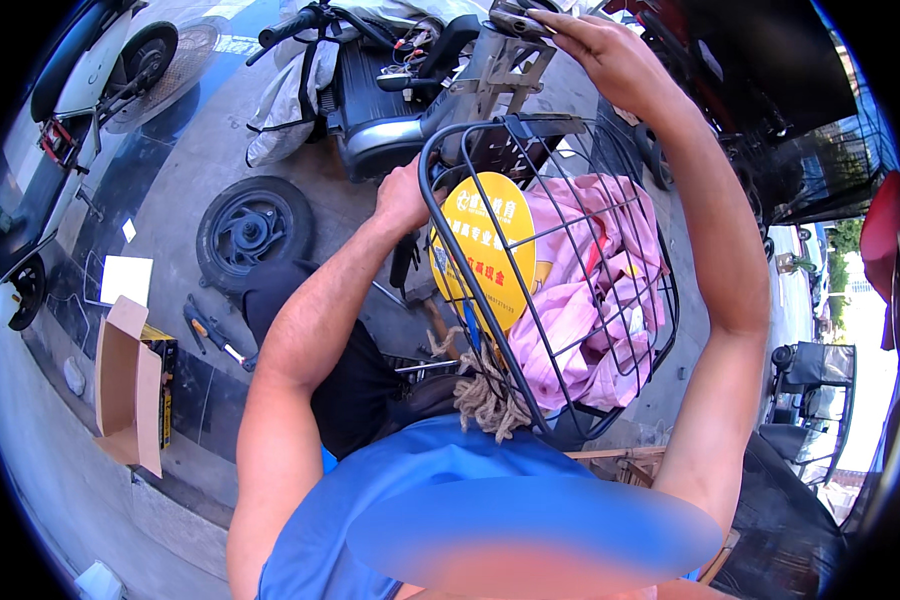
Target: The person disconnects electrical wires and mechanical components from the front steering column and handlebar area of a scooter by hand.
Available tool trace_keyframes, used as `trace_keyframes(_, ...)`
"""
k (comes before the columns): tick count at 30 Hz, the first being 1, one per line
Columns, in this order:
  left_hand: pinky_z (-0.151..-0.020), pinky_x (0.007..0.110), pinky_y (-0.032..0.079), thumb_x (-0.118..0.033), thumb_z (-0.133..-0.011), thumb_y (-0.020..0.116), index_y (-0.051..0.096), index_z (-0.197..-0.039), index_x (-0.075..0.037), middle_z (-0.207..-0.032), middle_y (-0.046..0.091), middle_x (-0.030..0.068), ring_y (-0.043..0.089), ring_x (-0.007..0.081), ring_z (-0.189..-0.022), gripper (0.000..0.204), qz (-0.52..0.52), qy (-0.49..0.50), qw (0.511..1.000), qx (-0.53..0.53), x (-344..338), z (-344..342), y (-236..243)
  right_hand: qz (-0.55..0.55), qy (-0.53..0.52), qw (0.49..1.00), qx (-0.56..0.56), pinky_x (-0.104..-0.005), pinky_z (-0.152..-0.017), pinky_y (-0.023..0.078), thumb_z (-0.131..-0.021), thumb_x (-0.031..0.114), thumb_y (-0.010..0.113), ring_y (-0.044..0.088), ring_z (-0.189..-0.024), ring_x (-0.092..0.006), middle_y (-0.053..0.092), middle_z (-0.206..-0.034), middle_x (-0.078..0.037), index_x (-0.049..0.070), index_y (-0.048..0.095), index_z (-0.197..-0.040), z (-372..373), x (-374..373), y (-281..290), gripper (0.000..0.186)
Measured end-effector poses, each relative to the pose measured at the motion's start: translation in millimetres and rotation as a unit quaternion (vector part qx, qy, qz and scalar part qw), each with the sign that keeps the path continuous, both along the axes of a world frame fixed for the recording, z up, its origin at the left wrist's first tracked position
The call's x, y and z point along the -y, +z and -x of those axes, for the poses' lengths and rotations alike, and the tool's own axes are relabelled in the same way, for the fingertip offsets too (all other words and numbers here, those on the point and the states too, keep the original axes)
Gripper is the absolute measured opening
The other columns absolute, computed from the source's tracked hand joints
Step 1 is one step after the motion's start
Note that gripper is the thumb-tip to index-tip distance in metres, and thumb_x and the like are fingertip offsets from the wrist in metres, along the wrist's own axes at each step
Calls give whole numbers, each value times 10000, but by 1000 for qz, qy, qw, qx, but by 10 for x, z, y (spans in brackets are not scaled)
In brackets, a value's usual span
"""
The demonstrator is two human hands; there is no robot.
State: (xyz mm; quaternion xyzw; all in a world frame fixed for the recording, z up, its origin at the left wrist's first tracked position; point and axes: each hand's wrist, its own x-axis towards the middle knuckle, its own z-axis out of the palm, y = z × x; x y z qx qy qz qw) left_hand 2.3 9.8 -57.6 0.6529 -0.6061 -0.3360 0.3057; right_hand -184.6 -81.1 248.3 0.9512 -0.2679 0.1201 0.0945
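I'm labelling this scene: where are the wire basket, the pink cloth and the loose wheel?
Wire basket (pixel 546 125): head view, on its upper rim.
Pink cloth (pixel 562 290): head view, on folds near its middle.
Loose wheel (pixel 250 232): head view, on its hub.

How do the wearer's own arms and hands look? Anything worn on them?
The left hand and right hand are bare: no glove, watch or wristband shows, though part of the left hand is hidden. No sleeve covers the left forearm or right forearm. A blue top shows at the chest and shoulders.
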Motion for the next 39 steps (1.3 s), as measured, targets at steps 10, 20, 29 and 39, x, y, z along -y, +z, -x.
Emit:
trace_keyframes(10,-903,497,578,-305,-875,760,588,-1381,-89,-1075,749,217,733,390,-994,576,24,45,998,36,-171,68,149,67,-131,984,-99,-507,-800,565,-1022,253,572,719,-913,-406,730,-962,-234,27,676,-1155,-151,-171,-88,282)
trace_keyframes(20,-907,497,579,-286,-861,762,560,-1406,-81,-1065,753,214,738,384,-988,617,13,7,999,49,-179,50,171,284,-55,945,-149,-396,-705,635,-1034,220,616,762,-872,-318,746,-1049,-132,195,529,-1434,276,362,-379,410)
trace_keyframes(29,-920,499,572,-296,-863,760,558,-1405,-62,-1054,752,222,738,389,-981,624,25,-7,999,46,-173,24,183,272,0,958,-92,-399,-658,614,-1005,228,654,752,-823,-316,729,-980,-119,174,510,-1437,244,396,-411,458)
trace_keyframes(39,-919,497,572,-292,-871,760,558,-1412,-52,-1056,752,225,740,387,-980,624,14,-2,999,41,-161,40,183,230,-48,965,-113,-391,-698,616,-1038,166,588,746,-903,-313,725,-1036,-152,181,520,-1458,192,310,-353,426)
